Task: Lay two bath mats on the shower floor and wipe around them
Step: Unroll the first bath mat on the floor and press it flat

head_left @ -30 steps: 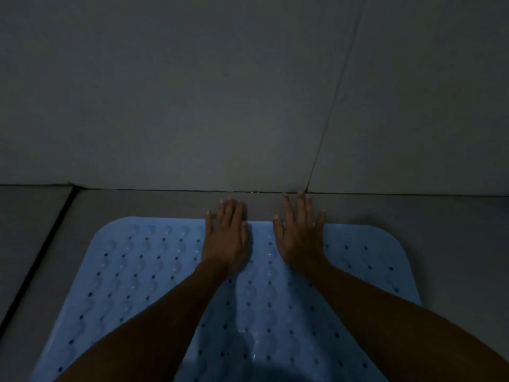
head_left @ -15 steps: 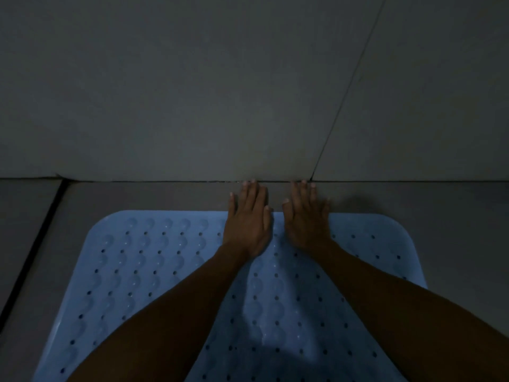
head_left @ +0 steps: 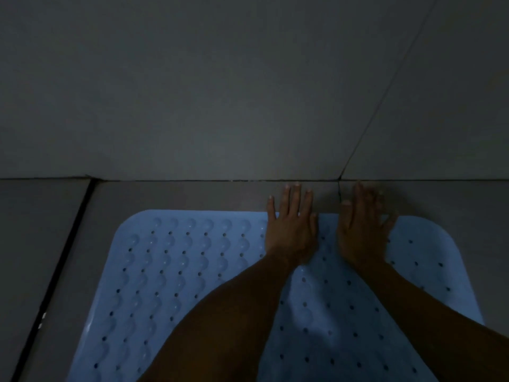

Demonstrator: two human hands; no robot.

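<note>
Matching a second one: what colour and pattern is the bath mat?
Light blue bath mat, wavy bumps and small holes; head view.

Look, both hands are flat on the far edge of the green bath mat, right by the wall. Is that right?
Almost. The bath mat is light blue, not green, as the head view shows. The rest holds: the left hand and the right hand lie flat with straight fingers on its far edge, fingertips reaching onto the floor by the wall.

blue bath mat point(head_left: 176, 271) flat on shower floor point(head_left: 192, 195) | left hand point(head_left: 292, 232) + right hand point(head_left: 360, 235) palms down on far edge, fingers straight, reaching onto floor near wall point(head_left: 220, 92) | dim
</note>
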